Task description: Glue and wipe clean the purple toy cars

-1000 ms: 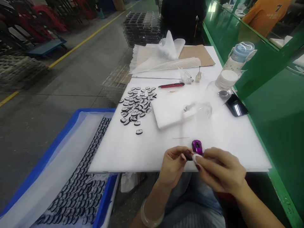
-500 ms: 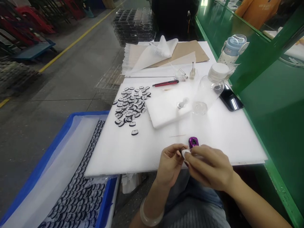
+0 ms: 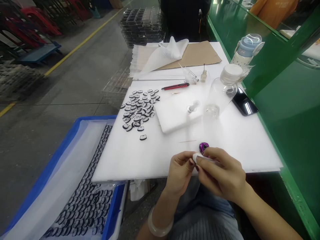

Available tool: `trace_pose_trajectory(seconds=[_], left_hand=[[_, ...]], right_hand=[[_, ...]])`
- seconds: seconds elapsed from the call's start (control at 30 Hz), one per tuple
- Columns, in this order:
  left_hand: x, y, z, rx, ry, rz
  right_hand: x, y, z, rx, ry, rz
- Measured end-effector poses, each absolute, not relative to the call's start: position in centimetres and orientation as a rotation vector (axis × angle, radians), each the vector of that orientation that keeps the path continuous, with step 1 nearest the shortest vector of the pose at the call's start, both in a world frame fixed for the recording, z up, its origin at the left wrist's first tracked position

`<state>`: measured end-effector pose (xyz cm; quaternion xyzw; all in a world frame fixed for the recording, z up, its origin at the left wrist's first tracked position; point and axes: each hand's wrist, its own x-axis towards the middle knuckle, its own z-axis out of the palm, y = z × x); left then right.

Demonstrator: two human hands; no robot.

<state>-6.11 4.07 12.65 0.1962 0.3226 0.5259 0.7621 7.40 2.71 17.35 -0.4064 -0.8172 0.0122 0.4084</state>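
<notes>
My left hand (image 3: 180,173) and my right hand (image 3: 220,173) meet at the near edge of the white table (image 3: 120,160). Between their fingertips sits a small shiny purple piece (image 3: 203,147), mostly hidden by my fingers. My right hand presses a small white wad (image 3: 198,157) against it, and my left hand pinches the piece from the left side. A thin wooden stick (image 3: 187,141) lies on the table just beyond my hands.
A pile of small black-and-white parts (image 3: 139,108) lies at the table's left. A white foam pad (image 3: 177,115), clear bottle (image 3: 218,96), red knife (image 3: 175,87), phone (image 3: 245,104) and drink bottle (image 3: 246,50) stand farther back. A blue crate (image 3: 75,186) of parts sits at left.
My hands have shifted slightly left and the right fingers now cover more of the purple piece. The white wad has moved onto it.
</notes>
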Motion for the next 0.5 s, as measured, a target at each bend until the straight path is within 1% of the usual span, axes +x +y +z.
trace_pose_trajectory(seconds=[0.1,0.2,0.27,0.37,0.43,0.5], left_hand=[[-6.5,4.0,12.6,0.486,0.719,1.167],[-7.2,3.7,12.5,0.745,0.808,1.161],[-7.7,3.6,12.6,1.093,0.937,1.173],[-7.5,3.6,12.4,1.753,1.097,1.272],[-7.0,3.7,12.0,2.092,1.096,1.318],[-6.5,3.9,11.7,2.28,1.072,1.304]], right_hand=[[9.0,1.6,17.9,-1.092,-2.143,0.087],[11.3,0.9,18.1,-1.252,-2.04,0.117],[12.5,0.8,17.5,-1.38,-1.872,0.18],[13.0,1.0,15.9,-1.521,-1.677,0.387],[12.7,1.2,14.8,-1.566,-1.627,0.491],[12.1,1.3,14.2,-1.598,-1.617,0.533]])
